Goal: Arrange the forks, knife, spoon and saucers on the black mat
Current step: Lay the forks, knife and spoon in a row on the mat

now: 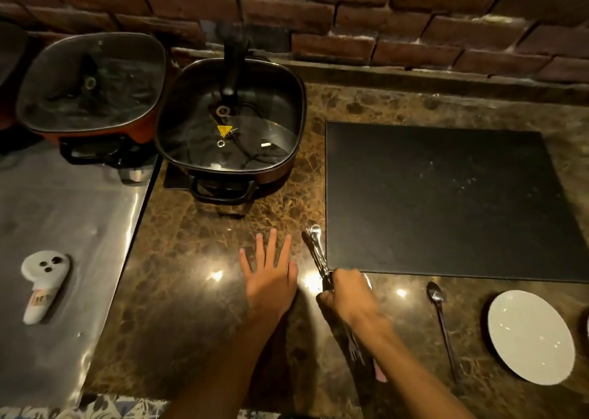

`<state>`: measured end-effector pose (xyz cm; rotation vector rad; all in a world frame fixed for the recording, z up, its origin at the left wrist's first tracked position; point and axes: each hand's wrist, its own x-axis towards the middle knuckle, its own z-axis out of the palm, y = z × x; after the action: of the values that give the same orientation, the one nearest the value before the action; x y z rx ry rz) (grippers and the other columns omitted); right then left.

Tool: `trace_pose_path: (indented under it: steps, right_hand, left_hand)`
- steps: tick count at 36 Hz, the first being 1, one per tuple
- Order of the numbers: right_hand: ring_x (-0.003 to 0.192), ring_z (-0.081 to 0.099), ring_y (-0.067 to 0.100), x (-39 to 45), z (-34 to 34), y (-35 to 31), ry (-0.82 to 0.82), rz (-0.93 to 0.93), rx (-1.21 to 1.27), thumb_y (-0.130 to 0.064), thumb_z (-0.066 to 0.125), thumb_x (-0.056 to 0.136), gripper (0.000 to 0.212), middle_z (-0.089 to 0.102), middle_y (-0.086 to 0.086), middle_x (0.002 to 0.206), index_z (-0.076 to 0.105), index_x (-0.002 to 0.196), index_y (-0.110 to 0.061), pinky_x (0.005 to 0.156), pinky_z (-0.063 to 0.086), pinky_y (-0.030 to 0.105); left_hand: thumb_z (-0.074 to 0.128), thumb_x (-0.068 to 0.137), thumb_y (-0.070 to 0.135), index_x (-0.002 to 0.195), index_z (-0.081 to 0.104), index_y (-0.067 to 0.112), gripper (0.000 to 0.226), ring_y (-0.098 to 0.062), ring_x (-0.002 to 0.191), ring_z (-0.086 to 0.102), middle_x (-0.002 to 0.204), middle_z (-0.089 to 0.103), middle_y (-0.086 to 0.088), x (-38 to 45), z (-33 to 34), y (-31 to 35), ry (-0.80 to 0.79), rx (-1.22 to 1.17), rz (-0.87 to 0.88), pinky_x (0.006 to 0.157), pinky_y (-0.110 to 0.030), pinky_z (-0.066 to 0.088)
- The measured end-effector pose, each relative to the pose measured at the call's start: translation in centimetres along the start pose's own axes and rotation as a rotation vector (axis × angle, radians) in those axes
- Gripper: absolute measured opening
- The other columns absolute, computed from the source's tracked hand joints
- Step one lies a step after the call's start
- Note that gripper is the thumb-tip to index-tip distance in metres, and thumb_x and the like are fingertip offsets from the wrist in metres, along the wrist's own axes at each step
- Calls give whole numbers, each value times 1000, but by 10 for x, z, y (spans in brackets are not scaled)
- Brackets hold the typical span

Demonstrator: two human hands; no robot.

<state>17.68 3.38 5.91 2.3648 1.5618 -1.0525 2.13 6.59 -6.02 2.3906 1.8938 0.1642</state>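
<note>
The black mat [446, 201] lies bare on the brown marble counter at the right. My right hand [347, 294] is closed around a bundle of metal cutlery [317, 249] just off the mat's near-left corner; handles stick out toward the wall and fork tines [355, 353] show under my wrist. My left hand [271, 275] rests flat on the counter, fingers spread, holding nothing. A spoon [441, 319] lies on the counter below the mat. A white saucer [530, 335] sits to its right, and the edge of another object shows at the frame's right border.
Two electric pans with glass lids, one red-bodied [92, 90] and one dark [229, 118], stand at the back left. A steel surface [63, 227] on the left carries a small white device [44, 284]. A brick wall [350, 13] runs behind the counter.
</note>
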Motion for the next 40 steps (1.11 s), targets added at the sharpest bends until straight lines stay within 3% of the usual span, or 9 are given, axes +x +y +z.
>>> trace_pose_path:
  steps: [7,14,18,22,27,32,40]
  right_hand:
    - [85,66,38,48,-45,21,63,105,149,-32,74,73,32,69,19,89,67,85,-3,61,44,28]
    - [85,67,33,118,-84,25,106,127,245,-29,78,76,32,67,17,93,66,89,-3,77,59,44]
    - [86,68,34,142,-92,22,122,146,267,-28,76,76,29,66,17,94,65,88,-4,80,59,44]
    - [83,65,33,151,-91,23,163,161,267,-27,73,79,23,66,17,93,64,80,-5,71,54,36]
    - [90,64,37,140,-85,32,153,166,251,-40,64,81,31,66,15,97,64,90,-10,78,54,41]
    - [92,63,35,110,-63,51,159,167,229,-52,60,83,29,63,7,93,57,89,-24,74,48,37]
    - [75,63,23,33,-10,85,167,176,285,-50,69,80,31,59,-6,69,48,80,-27,63,43,29]
  left_hand:
    - [39,104,42,157,33,35,54,-27,155,26,167,26,-1,58,5,31,48,-52,61,120,-64,25]
    - [29,105,41,158,29,37,53,-26,156,23,167,28,-1,76,19,36,41,-72,36,121,-64,18]
    - [19,104,47,158,23,41,54,-24,156,20,168,25,3,78,20,36,-17,-103,16,121,-64,15]
    - [19,104,48,158,19,43,54,-23,158,14,169,18,6,79,20,36,-56,-110,-3,120,-61,7]
    - [17,104,49,160,13,43,56,-22,159,5,171,10,7,79,17,36,-98,-127,1,121,-61,2]
    - [17,104,49,160,6,45,57,-21,159,-1,172,4,8,79,15,36,-119,-141,-10,123,-63,5]
    - [25,103,47,159,22,40,57,-23,158,17,169,21,3,78,15,37,-54,-88,14,122,-63,11]
